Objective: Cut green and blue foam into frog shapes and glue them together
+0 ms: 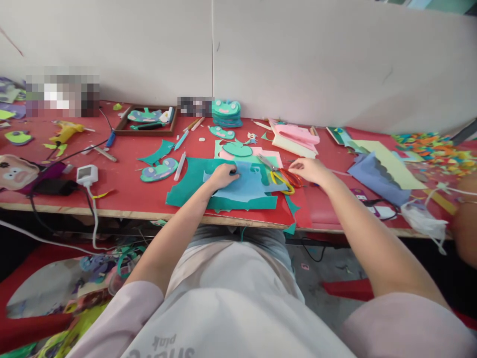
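Note:
My left hand (222, 177) rests with curled fingers on a light blue felt-like sheet (238, 187) with cut, ragged edges. What its fingertips hold, if anything, is hidden. Under that sheet lies a larger teal sheet (186, 186). My right hand (308, 170) hovers at the right, fingertips drawn together just beside the scissors' handles. Yellow-handled scissors (279, 183) lie on the sheets' right side, and orange-red handles (292, 178) overlap them. I cannot make out anything in the right fingertips. A green cut-out shape (237, 149) lies behind on pink and green sheets.
Teal face cut-outs (227, 119) are stacked by the wall, near a brown tray (119, 128). Folded pink sheets (296, 139), a blue sheet (372, 176) and colourful scraps (439, 156) lie right. A yellow glue gun (67, 132) and cables are left. Part of another person shows far right.

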The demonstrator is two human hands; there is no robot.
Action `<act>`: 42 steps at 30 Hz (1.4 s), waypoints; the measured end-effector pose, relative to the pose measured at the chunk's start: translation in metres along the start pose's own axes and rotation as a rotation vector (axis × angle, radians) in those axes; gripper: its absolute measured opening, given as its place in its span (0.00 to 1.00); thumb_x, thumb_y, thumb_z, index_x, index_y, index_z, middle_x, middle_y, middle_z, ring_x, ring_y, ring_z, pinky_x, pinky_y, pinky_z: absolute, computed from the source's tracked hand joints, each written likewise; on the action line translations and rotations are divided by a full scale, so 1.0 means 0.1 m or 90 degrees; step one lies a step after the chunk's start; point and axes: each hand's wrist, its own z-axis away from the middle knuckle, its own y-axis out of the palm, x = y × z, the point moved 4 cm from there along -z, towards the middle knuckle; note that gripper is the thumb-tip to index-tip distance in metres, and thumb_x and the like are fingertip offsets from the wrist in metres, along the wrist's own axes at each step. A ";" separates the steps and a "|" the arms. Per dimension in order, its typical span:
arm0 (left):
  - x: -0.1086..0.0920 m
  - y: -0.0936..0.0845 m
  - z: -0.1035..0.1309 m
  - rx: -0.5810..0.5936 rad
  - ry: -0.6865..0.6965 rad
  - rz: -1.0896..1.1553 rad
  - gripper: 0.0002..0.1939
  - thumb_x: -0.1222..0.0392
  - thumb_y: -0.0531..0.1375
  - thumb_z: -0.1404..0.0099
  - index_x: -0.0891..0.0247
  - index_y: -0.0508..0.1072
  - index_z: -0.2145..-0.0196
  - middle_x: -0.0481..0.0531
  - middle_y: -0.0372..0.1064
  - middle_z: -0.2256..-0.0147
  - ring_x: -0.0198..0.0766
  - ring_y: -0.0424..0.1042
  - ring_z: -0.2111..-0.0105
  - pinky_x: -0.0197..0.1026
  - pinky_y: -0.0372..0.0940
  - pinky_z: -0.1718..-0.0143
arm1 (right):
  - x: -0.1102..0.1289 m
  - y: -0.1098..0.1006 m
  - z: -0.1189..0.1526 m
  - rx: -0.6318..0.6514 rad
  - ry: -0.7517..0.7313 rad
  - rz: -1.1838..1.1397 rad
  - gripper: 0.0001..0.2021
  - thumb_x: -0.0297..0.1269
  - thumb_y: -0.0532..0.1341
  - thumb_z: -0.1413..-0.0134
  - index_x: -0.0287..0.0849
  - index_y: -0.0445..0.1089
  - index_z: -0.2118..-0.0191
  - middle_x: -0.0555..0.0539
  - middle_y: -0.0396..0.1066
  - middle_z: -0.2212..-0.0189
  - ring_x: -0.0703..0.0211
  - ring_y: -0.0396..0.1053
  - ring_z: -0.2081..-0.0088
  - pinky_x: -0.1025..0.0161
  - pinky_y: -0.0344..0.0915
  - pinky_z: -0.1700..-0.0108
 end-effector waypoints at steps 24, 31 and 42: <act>0.02 0.01 -0.01 -0.007 0.011 0.001 0.09 0.55 0.56 0.41 0.63 0.71 0.71 0.54 0.71 0.68 0.41 0.68 0.67 0.42 0.63 0.62 | 0.21 0.32 -0.09 0.169 0.090 0.234 0.31 0.51 0.59 0.59 0.31 0.67 0.52 0.29 0.72 0.56 0.44 0.72 0.61 0.59 0.63 0.69; 0.00 -0.01 0.01 -0.002 0.004 0.000 0.08 0.56 0.57 0.40 0.64 0.71 0.70 0.54 0.72 0.67 0.41 0.70 0.66 0.41 0.63 0.62 | 0.09 0.26 -0.21 0.186 0.121 0.174 0.23 0.49 0.61 0.59 0.36 0.70 0.60 0.34 0.74 0.67 0.48 0.72 0.70 0.60 0.61 0.73; -0.01 -0.02 0.02 0.000 0.000 -0.001 0.08 0.57 0.57 0.40 0.63 0.70 0.72 0.54 0.72 0.67 0.41 0.70 0.65 0.40 0.63 0.62 | 0.09 0.04 -0.13 -0.055 0.076 0.147 0.37 0.67 0.56 0.59 0.39 0.60 0.52 0.32 0.71 0.57 0.38 0.70 0.56 0.53 0.64 0.61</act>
